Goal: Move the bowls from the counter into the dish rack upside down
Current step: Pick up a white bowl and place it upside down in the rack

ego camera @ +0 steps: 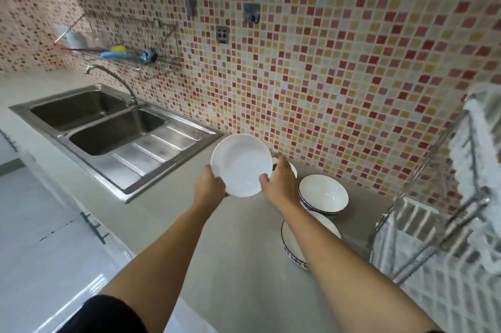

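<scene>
A plain white bowl (240,164) is held above the grey counter (230,246), its hollow tilted toward me. My left hand (211,183) grips its left rim and my right hand (279,180) grips its right rim. Behind my right hand a further white bowl (292,170) is mostly hidden. A blue-rimmed white bowl (323,194) stands upright on the counter to the right. Another blue-patterned bowl (294,248) sits nearer me, partly covered by my right forearm. The metal dish rack (444,224) stands at the right edge, blurred.
A steel double sink (108,126) with a tap (113,80) lies to the left. A wall-mounted wire shelf (146,48) holds a blue and yellow brush. The mosaic tile wall (325,75) backs the counter. White cabinet fronts (54,224) run along the lower left.
</scene>
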The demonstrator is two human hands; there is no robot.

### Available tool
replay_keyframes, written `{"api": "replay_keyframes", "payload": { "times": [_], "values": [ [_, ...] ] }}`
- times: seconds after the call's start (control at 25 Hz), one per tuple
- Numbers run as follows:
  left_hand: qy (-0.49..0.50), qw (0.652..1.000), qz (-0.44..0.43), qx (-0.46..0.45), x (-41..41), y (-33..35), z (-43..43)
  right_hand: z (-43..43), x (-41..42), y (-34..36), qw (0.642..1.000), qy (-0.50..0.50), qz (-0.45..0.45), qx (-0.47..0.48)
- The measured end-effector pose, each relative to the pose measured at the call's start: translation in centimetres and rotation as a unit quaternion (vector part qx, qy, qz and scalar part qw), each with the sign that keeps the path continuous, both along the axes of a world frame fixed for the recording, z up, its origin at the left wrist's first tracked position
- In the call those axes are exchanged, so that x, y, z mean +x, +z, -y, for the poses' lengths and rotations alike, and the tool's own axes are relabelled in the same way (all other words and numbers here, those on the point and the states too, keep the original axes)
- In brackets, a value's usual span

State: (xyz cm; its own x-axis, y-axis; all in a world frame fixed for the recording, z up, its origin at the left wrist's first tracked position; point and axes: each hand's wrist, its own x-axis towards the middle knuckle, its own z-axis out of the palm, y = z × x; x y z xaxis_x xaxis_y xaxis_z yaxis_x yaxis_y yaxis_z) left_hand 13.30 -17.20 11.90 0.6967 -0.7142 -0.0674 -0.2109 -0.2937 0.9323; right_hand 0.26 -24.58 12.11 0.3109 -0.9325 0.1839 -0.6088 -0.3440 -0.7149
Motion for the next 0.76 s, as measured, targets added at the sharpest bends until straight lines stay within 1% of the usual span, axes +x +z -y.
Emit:
{"api": "replay_keyframes", "payload": {
  "times": [0.04,0.12,0.2,0.24,0.32,0.36,0.4,0.44,0.52,0.6,0.68,0.72,0.76],
  "values": [
    [-0.017,0.999,0.000,-0.027,-0.3,1.7,-0.2,-0.5,-0.5,1.8,1.000,-0.008,0.018,-0.007],
    [-0.065,0.996,-0.001,-0.057,-1.5,5.9,-0.5,-1.7,-2.3,6.0,0.997,-0.042,0.034,-0.054],
    [-0.114,0.990,0.035,-0.079,-2.7,9.5,-1.0,-3.4,-4.5,9.7,0.987,-0.067,0.044,-0.140],
    [-0.140,0.983,0.080,-0.085,-4.2,11.8,-1.7,-4.9,-6.6,12.0,0.977,-0.078,0.043,-0.195],
    [-0.125,0.969,0.187,-0.102,-5.6,14.5,-2.2,-6.1,-8.5,14.8,0.966,-0.054,0.045,-0.250],
    [-0.128,0.958,0.227,-0.123,-6.5,15.9,-2.7,-6.7,-9.6,16.0,0.959,-0.051,0.042,-0.275],
    [-0.149,0.944,0.245,-0.162,-7.7,17.3,-3.4,-7.8,-11.2,17.4,0.948,-0.062,0.036,-0.310],
    [-0.182,0.930,0.246,-0.203,-9.0,18.7,-4.2,-8.9,-12.9,18.6,0.937,-0.075,0.032,-0.339],
    [-0.252,0.905,0.202,-0.276,-11.1,21.2,-5.5,-10.3,-16.5,20.8,0.909,-0.088,0.024,-0.406],
    [-0.337,0.870,0.155,-0.324,-13.2,23.1,-6.0,-11.5,-21.0,22.3,0.883,-0.087,-0.022,-0.460],
    [-0.404,0.848,0.082,-0.334,-15.6,24.2,-5.9,-12.6,-25.2,22.8,0.866,-0.088,-0.107,-0.481],
    [-0.433,0.840,0.067,-0.318,-17.0,24.7,-5.8,-12.9,-27.3,22.8,0.857,-0.097,-0.151,-0.484],
    [-0.464,0.832,0.085,-0.291,-18.7,25.1,-5.7,-13.1,-29.2,22.7,0.849,-0.110,-0.189,-0.482]
  ]
}}
